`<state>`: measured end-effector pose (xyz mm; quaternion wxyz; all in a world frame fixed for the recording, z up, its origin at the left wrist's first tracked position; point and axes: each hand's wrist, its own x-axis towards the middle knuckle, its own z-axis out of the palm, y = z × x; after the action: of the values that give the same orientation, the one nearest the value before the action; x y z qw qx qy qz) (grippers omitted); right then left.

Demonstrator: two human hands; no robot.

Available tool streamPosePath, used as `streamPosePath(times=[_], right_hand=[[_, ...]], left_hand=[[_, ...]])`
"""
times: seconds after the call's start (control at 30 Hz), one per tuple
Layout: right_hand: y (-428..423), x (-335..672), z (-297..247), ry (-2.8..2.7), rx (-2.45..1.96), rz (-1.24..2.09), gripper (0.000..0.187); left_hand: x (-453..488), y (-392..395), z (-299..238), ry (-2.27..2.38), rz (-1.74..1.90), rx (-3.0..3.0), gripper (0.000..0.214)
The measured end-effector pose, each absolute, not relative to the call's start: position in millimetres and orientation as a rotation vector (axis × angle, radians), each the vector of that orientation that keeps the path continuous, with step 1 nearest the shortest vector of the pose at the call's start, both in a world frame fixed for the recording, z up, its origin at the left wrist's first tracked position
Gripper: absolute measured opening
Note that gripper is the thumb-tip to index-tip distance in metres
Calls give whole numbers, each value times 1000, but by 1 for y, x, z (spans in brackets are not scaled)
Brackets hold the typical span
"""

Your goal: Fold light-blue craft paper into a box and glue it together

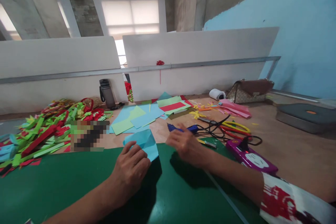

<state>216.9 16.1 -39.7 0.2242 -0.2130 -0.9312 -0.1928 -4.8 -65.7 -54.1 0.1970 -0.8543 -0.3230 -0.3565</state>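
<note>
My left hand (132,164) is closed on a sheet of light blue paper (151,147), folded or curled over, above a green mat (105,178). Part of the sheet is hidden behind the fingers. Over the far edge of the mat, my right hand (185,145) reaches forward with its fingers loosely bent and apart. Just behind it is a blue glue gun (193,128), partly covered by the hand; whether they touch is unclear. A narrow pale strip (225,196) runs across the mat beneath the right forearm.
Coloured paper strips (42,140) pile up at left, near a dark bottle (106,94). Sheets of paper (147,113) spread behind my hands. At right are a purple power strip (252,155), cables (236,127), a cutter knife (207,143), a handbag (252,91) and a grey case (307,117).
</note>
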Motion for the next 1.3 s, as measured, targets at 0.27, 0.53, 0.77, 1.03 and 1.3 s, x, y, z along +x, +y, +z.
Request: streamPosePath(times=[0.27, 0.53, 0.77, 1.03, 1.3], right_hand=[[54, 257, -18, -2735, -1536, -687, 17], [67, 253, -34, -2826, -1493, -525, 29], [65, 250, -35, -2789, -1389, -430, 27], [37, 248, -3, -2488, -1260, 164, 35], [18, 235, -7, -2366, -1293, 815, 46]], left_hand=[[-21, -68, -66, -1048, -718, -2357, 29], [-24, -76, -72, -1200, -641, -2437, 26], [-19, -78, -68, -1250, -662, -2483, 20], [-35, -77, -42, -1297, -766, -2433, 12], [-43, -69, -58, -1275, -593, -2547, 63]])
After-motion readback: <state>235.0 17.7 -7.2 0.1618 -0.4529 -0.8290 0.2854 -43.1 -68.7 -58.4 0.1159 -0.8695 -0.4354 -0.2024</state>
